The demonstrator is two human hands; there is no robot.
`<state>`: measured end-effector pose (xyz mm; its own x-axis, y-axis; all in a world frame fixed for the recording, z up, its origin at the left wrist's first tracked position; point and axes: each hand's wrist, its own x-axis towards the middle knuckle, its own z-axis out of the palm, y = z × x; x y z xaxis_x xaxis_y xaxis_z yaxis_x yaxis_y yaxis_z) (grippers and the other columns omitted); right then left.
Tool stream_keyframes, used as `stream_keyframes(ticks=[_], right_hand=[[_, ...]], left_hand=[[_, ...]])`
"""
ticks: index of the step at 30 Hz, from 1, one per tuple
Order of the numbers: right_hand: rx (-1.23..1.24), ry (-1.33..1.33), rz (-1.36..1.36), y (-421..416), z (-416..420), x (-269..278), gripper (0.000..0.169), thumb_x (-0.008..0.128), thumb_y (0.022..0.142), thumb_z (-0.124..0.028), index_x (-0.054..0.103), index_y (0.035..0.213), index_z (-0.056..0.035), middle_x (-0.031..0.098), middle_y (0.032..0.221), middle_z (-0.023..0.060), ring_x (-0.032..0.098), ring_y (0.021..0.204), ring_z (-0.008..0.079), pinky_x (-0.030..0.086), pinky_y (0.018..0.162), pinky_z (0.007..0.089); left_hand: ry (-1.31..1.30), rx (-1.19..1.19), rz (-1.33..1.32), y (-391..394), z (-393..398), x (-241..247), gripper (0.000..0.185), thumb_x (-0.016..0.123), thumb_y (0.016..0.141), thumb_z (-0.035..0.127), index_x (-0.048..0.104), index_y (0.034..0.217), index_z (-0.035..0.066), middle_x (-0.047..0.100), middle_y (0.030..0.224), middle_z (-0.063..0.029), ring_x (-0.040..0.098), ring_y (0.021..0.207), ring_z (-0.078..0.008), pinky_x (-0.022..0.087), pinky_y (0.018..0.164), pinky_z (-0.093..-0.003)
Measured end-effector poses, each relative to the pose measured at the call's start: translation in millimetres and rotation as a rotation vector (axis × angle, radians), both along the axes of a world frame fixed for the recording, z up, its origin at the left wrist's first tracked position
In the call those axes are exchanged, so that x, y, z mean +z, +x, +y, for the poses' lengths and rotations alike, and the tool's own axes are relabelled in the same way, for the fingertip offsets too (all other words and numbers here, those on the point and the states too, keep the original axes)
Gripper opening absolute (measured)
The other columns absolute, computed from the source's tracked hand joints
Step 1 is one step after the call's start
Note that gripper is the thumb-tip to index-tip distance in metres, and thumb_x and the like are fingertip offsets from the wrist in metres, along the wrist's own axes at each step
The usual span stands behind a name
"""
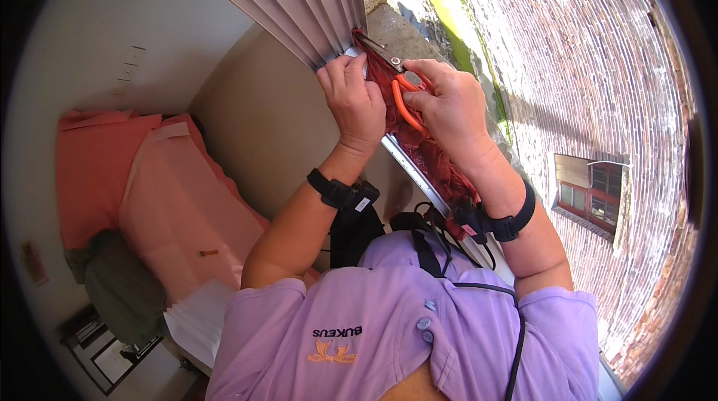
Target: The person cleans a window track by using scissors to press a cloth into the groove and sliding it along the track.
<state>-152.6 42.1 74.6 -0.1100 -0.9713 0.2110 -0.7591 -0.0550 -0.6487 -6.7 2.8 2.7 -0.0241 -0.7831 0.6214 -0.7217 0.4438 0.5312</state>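
In my right hand (pixel 451 106) is a pair of scissors (pixel 399 95) with orange handles, my fingers through the loops. The dark blades point up and left, their tips against a bunched end of thin red fabric (pixel 435 162). That fabric lies crumpled along a metal window frame rail (pixel 412 168), below a ribbed pale panel (pixel 303 2). My left hand (pixel 356 101) has its fingers curled at the fabric's left edge, beside the rail; its exact grip is partly hidden by the fingers. Both wrists wear black straps with small devices.
A brick wall (pixel 606 98) with a window (pixel 589 190) stands outside to the right, beyond a mossy ledge (pixel 460 50). On the left is a bed or table covered in pink cloth (pixel 168 193), with a dark green cloth (pixel 120 283). Black cables (pixel 521 339) hang across my shirt.
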Motion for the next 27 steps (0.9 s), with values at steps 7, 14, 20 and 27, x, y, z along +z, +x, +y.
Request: stream_keyframes(ticks=[7, 14, 20, 27], right_hand=[[0.001, 0.058, 0.023, -1, -1, -8, 0.031, 0.075, 0.077, -0.018, 0.077, 0.108, -0.0136, 0.072, 0.09, 0.0144, 0.07, 0.083, 0.0343, 0.055, 0.072, 0.0437], [-0.008, 0.136, 0.052, -5, -1, -9, 0.038, 0.078, 0.075, -0.014, 0.077, 0.113, -0.009, 0.074, 0.097, 0.0166, 0.072, 0.082, 0.0325, 0.056, 0.073, 0.0375], [-0.012, 0.114, -0.029, 3, 2, -2, 0.03, 0.076, 0.078, -0.021, 0.077, 0.108, -0.0151, 0.072, 0.086, 0.0156, 0.07, 0.084, 0.0365, 0.054, 0.072, 0.0467], [0.004, 0.478, -0.708, -11, -16, -9, 0.027, 0.067, 0.092, -0.006, 0.066, 0.117, 0.0031, 0.065, 0.074, 0.0105, 0.062, 0.056, 0.0165, 0.047, 0.05, 0.0309]], left_hand=[[0.005, 0.005, -0.019, 0, 1, 1, 0.039, 0.057, 0.078, -0.005, 0.068, 0.114, 0.001, 0.061, 0.112, -0.0165, 0.055, 0.104, -0.0377, 0.044, 0.093, -0.0477], [0.0, -0.011, 0.004, -3, 1, 0, 0.038, 0.058, 0.077, -0.005, 0.069, 0.114, 0.0, 0.062, 0.111, -0.0164, 0.055, 0.103, -0.0377, 0.044, 0.093, -0.0474], [-0.005, 0.007, 0.001, 2, 1, 1, 0.038, 0.058, 0.076, -0.005, 0.069, 0.112, 0.001, 0.062, 0.111, -0.0161, 0.055, 0.104, -0.0376, 0.045, 0.093, -0.0476], [-0.009, 0.029, -0.006, -1, 0, -1, 0.037, 0.058, 0.076, -0.006, 0.07, 0.11, 0.002, 0.063, 0.109, -0.0153, 0.056, 0.104, -0.0371, 0.045, 0.093, -0.0475]])
